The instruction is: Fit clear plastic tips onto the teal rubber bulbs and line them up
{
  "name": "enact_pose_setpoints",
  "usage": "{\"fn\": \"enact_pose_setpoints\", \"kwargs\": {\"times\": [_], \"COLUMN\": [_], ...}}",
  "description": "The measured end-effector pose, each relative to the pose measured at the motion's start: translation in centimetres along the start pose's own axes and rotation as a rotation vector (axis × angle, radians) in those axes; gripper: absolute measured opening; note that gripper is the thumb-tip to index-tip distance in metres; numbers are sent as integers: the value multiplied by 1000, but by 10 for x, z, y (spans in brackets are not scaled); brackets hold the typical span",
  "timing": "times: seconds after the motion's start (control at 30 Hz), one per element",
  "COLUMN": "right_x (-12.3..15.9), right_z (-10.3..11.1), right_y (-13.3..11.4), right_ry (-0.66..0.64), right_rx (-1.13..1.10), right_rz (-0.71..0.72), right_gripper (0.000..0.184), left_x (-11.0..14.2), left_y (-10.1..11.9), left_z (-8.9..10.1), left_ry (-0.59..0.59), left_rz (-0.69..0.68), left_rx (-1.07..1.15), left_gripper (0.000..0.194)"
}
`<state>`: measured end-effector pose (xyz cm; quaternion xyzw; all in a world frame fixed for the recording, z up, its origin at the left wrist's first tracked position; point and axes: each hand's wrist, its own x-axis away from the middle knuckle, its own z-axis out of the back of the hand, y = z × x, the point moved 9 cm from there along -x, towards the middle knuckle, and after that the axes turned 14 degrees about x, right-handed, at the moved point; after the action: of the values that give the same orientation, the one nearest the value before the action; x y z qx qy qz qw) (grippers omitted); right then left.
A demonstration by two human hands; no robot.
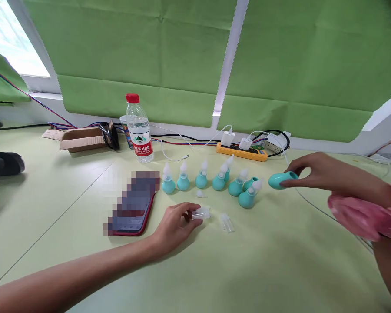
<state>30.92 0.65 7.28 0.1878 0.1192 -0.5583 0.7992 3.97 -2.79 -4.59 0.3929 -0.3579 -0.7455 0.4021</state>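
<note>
Between the thumb and fingers of my left hand (177, 226) is a small clear plastic tube (201, 213), held just at the tabletop. A similar clear tube (227, 223) lies to its right. My right hand (308, 171) is raised at the right, pinching a turquoise rubber bulb (282, 179) whose open end faces right. Several turquoise bulbs with frosted white nozzles, such as the leftmost bulb (168, 186), stand in a loose row beyond my left hand. Among them, one bare bulb (250, 183) has no nozzle. A loose white tip (200, 194) lies before the row.
A phone (135, 204), partly blurred out, lies left of the bulbs. Behind stand a water bottle (140, 134), a paper cup (126, 132) and an open cardboard box (83, 139). An orange power strip (241, 151) with white chargers and cables runs along the wall.
</note>
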Motion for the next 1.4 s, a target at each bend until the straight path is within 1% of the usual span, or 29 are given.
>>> {"fn": "enact_pose_setpoints", "kwargs": {"times": [0.03,0.07,0.1,0.13,0.2,0.23,0.27,0.3,0.33,0.4,0.47,0.57,0.67,0.77,0.9,1.03,1.1,1.17,1.3,1.33,1.4], "right_x": [3,6,9,14,26,31,34,37,38,34,26,17,11,10,16,19,21,23,30,32,35], "right_z": [2,14,26,38,53,55,52,50,41,24,9,-9,-23,-34,-49,-49,-49,-49,-49,-49,-50], "right_y": [-6,-10,-20,-34,-73,-92,-110,-129,-147,-169,-181,-185,-177,-174,-183,-187,-188,-190,-195,-197,-201], "right_ry": [-118,-111,-88,-53,19,38,25,34,-22,-109,-144,-146,-96,-46,-84,-33,-14,6,94,120,151], "right_rx": [-35,-78,-116,-145,-217,-229,-244,-293,-334,-403,-429,-392,-304,-246,-214,-211,-206,-174,-26,10,46], "right_rz": [33,27,54,111,277,344,375,437,487,481,443,386,302,267,323,319,314,316,345,364,397], "right_gripper": [34,31,27,26,39,46,50,51,50,41,31,16,5,2,8,11,10,10,10,10,11], "left_x": [0,0,1,1,3,4,4,5,6,6,6,7,7,8,10,11,11,10,5,4,6], "left_y": [0,0,0,1,4,6,8,9,11,11,11,12,13,15,21,32,35,34,20,18,22], "left_z": [0,1,1,3,5,7,8,9,9,11,13,14,15,15,13,11,9,7,3,2,1], "left_ry": [3,7,11,21,47,60,71,80,90,111,131,138,141,131,111,81,63,49,24,19,17], "left_rz": [5,7,3,-7,-49,-79,-110,-136,-157,-176,-176,-168,-171,-194,-266,-361,-386,-370,-220,-204,-256], "left_rx": [10,22,33,47,78,92,104,115,124,141,164,186,182,174,147,122,118,132,207,217,207], "left_gripper": [19,19,18,18,18,19,19,20,20,21,22,23,23,23,25,26,25,23,19,18,17]}}
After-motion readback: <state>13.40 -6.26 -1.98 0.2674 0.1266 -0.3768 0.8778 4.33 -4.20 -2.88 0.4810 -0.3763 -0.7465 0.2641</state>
